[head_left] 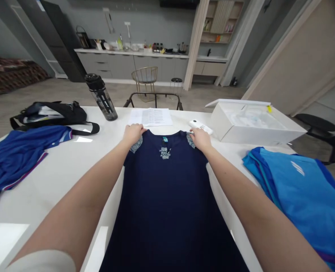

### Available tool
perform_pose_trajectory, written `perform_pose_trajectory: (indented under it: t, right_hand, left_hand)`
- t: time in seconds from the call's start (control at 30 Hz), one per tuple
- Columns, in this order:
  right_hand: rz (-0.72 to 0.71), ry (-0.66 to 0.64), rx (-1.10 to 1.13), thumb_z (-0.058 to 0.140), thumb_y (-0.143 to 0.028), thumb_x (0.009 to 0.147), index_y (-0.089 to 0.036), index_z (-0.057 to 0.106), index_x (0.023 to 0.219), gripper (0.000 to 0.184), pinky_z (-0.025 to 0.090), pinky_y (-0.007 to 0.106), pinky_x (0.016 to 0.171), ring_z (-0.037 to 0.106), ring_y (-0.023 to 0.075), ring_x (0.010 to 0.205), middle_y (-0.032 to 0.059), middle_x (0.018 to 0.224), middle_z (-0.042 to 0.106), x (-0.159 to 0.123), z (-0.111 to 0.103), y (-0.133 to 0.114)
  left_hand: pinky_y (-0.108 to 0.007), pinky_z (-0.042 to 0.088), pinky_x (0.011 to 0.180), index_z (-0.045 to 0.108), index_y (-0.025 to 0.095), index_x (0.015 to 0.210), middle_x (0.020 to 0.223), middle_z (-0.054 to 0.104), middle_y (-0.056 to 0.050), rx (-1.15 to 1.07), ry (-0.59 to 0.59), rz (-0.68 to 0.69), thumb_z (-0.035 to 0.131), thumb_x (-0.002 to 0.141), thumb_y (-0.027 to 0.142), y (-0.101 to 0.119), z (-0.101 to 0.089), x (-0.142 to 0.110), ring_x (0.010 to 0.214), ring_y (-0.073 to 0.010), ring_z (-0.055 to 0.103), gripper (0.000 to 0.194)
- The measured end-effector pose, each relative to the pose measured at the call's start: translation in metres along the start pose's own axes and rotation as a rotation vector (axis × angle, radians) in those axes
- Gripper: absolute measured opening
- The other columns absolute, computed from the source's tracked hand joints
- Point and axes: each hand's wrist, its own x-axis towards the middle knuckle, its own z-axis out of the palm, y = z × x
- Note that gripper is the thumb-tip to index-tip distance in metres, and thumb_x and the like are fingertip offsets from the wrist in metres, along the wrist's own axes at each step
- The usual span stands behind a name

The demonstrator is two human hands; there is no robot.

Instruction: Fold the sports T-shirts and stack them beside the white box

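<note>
A navy dress or long top [167, 196] lies spread on the white table [79, 166], neckline at the far end and lower part running out of view toward me. Patterned grey-blue trim shows at its shoulders and below the neck. My left hand [133, 134] pinches the left shoulder of the garment. At the opposite shoulder, my right hand [200, 139] grips the fabric with closed fingers. Just beyond the right hand sits a white remote-like device [199, 124], and printed paper sheets [152, 116] lie beyond the collar.
On the left are a blue shirt [22, 155], a black bag [50, 113] and a dark bottle [102, 98]. An open white box [258, 132] stands at the right, with folded blue clothes [300, 189] nearer me. A chair [154, 94] is behind the table.
</note>
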Motion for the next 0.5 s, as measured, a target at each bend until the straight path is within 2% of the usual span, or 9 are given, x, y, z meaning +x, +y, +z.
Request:
perform_pose_trajectory:
  t: [0.13, 0.17, 0.23, 0.3, 0.37, 0.43, 0.5]
  right_hand:
    - [0.026, 0.185, -0.011, 0.053, -0.028, 0.099, -0.015, 0.067, 0.122, 0.03, 0.04, 0.049, 0.1, 0.052, 0.0358, 0.121, 0.0189, 0.126, 0.063, -0.011, -0.011, -0.016]
    - [0.006, 0.193, 0.012, 0.05, -0.025, 0.099, -0.015, 0.067, 0.121, 0.029, 0.04, 0.048, 0.101, 0.052, 0.0348, 0.12, 0.019, 0.126, 0.063, -0.017, -0.016, -0.023]
    - [-0.072, 0.128, 0.094, 0.046, -0.023, 0.1, -0.015, 0.068, 0.118, 0.029, 0.041, 0.043, 0.101, 0.055, 0.0308, 0.118, 0.017, 0.122, 0.064, -0.033, -0.023, -0.038]
    - [-0.139, -0.007, 0.197, 0.044, -0.027, 0.102, -0.018, 0.067, 0.121, 0.031, 0.043, 0.037, 0.102, 0.057, 0.0263, 0.117, 0.0139, 0.123, 0.066, -0.051, -0.025, -0.055]
    - [-0.133, -0.134, 0.259, 0.044, -0.036, 0.104, -0.019, 0.062, 0.133, 0.038, 0.04, 0.036, 0.108, 0.056, 0.0242, 0.124, 0.0122, 0.134, 0.063, -0.07, -0.021, -0.07]
    - [-0.056, -0.205, 0.242, 0.039, -0.045, 0.105, -0.019, 0.051, 0.147, 0.05, 0.027, 0.044, 0.12, 0.043, 0.0261, 0.141, 0.0124, 0.152, 0.052, -0.085, -0.013, -0.078]
    - [0.029, -0.234, 0.198, 0.033, -0.054, 0.106, -0.021, 0.041, 0.156, 0.061, 0.01, 0.054, 0.124, 0.025, 0.0289, 0.153, 0.0107, 0.163, 0.036, -0.093, -0.004, -0.08]
  left_hand:
    - [-0.049, 0.039, 0.104, 0.061, 0.018, 0.128, 0.13, 0.061, -0.016, -0.046, 0.213, -0.026, 0.04, 0.103, 0.034, 0.021, -0.002, -0.023, 0.121, -0.0328, 0.056, 0.036]
    - [-0.048, 0.038, 0.107, 0.059, 0.018, 0.13, 0.134, 0.059, -0.016, -0.06, 0.236, -0.012, 0.04, 0.103, 0.031, 0.029, -0.003, -0.034, 0.123, -0.0321, 0.055, 0.036]
    - [-0.047, 0.034, 0.114, 0.057, 0.016, 0.135, 0.141, 0.056, -0.016, -0.089, 0.232, 0.033, 0.039, 0.102, 0.027, 0.045, -0.005, -0.058, 0.128, -0.0306, 0.053, 0.039]
    - [-0.047, 0.03, 0.119, 0.054, 0.016, 0.141, 0.149, 0.051, -0.016, -0.126, 0.154, 0.064, 0.038, 0.103, 0.03, 0.061, -0.003, -0.083, 0.137, -0.0303, 0.047, 0.044]
    - [-0.051, 0.026, 0.122, 0.047, 0.015, 0.149, 0.158, 0.043, -0.017, -0.159, 0.02, 0.049, 0.035, 0.104, 0.041, 0.073, 0.0, -0.103, 0.146, -0.0314, 0.039, 0.053]
    - [-0.056, 0.019, 0.124, 0.039, 0.017, 0.156, 0.164, 0.033, -0.015, -0.174, -0.105, -0.001, 0.03, 0.103, 0.054, 0.078, 0.004, -0.115, 0.153, -0.0321, 0.028, 0.065]
    - [-0.06, 0.011, 0.125, 0.033, 0.021, 0.16, 0.168, 0.026, -0.011, -0.172, -0.175, -0.046, 0.024, 0.102, 0.062, 0.077, 0.008, -0.118, 0.156, -0.031, 0.02, 0.071]
